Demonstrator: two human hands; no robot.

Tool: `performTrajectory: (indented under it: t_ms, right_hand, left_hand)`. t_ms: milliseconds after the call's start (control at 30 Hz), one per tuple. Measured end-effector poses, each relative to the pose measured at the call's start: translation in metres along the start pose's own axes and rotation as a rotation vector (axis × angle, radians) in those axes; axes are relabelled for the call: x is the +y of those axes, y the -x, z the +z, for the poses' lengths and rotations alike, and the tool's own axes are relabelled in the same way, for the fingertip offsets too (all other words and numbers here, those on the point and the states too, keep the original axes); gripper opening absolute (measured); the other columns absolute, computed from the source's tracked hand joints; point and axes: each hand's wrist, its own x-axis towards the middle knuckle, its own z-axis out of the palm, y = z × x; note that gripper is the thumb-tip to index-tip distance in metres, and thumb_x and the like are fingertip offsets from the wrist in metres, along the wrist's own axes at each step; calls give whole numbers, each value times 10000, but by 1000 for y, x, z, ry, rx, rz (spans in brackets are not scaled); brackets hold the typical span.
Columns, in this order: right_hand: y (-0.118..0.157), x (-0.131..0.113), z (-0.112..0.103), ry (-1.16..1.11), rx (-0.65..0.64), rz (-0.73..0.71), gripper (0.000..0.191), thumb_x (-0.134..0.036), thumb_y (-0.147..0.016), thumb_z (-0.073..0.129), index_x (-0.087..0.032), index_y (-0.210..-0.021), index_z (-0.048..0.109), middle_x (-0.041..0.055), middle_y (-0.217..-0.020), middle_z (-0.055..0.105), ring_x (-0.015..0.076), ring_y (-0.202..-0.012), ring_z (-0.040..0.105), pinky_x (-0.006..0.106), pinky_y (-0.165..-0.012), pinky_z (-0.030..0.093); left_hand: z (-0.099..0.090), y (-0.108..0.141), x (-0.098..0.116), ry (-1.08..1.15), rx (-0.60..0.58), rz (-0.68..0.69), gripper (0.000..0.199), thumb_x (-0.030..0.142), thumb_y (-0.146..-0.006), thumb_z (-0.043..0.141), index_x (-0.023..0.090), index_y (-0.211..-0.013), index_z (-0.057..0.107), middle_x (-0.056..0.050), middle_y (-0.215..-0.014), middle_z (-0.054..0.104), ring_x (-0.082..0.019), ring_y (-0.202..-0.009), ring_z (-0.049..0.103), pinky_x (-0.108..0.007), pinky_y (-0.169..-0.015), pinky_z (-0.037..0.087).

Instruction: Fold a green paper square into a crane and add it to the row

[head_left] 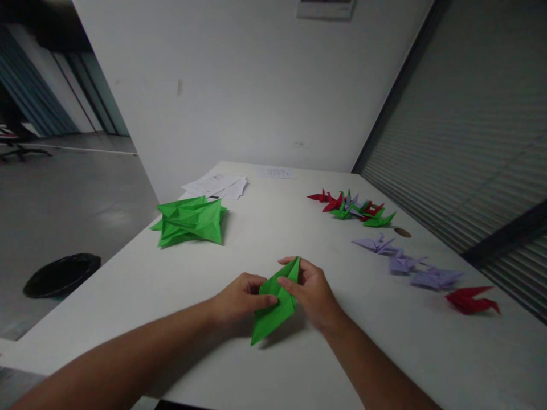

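A folded green paper [273, 322] is held between my two hands, low over the middle of the white table. My left hand [241, 299] grips its left edge, thumb on top and fingers behind it. On its upper right side my right hand [314, 290] pinches the paper, with the thumb lying on the front face. The paper is a long diamond shape, its lower tip pointing down and left. A stack of green folded papers [190, 221] lies at the left of the table.
Folded cranes in red, green and purple [350, 206] cluster at the back right. Several purple cranes [401, 262] and a red crane [470, 300] run along the right side. Printed sheets [216, 185] lie at the back left. A black bin [62, 276] stands beyond the left edge.
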Motion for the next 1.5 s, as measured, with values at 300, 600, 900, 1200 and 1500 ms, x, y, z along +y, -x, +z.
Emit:
performTrajectory:
  t_ms: [300,600,900,1200,1500]
  right_hand:
    - [-23,32,-17,139,12,142,457,-328,-646,846,-160,-1031,668,-4,-770,689,186,-702,655,294,-623,520]
    - [-23,34,-23,673,70,60,517,-169,-756,780,-141,-1249,627,114,-1041,747,214,-863,714,330,-765,568]
    - [-17,17,-29,973,-172,-36,128,-124,-794,742,-146,-920,731,62,-862,716,184,-783,641,283,-724,476]
    - [-13,16,-19,953,-204,-45,187,-43,-772,719,-173,-903,752,33,-837,725,165,-749,626,258,-693,448]
    - [-14,21,-17,974,-171,-90,159,-33,-777,712,-180,-825,751,22,-783,704,160,-715,621,254,-672,458]
  left_hand:
    - [-8,-3,-10,-1133,123,675,109,153,-928,590,174,-966,690,-124,-1084,681,-242,-1014,618,-375,-882,543]
    - [4,1,-4,-1361,-219,612,296,278,-1003,558,195,-1270,655,-138,-1224,686,-274,-1122,639,-402,-1020,503]
    - [6,8,-6,-1428,-142,414,567,474,-967,618,176,-1442,541,-175,-1380,587,-335,-1116,569,-484,-971,495]
    - [-8,7,-10,-1366,-160,393,503,500,-975,603,227,-1398,602,-173,-1476,527,-379,-1303,507,-547,-1074,455]
    - [-24,9,-11,-1324,-184,424,656,526,-958,634,167,-1495,521,-220,-1540,500,-385,-1403,507,-527,-1153,441]
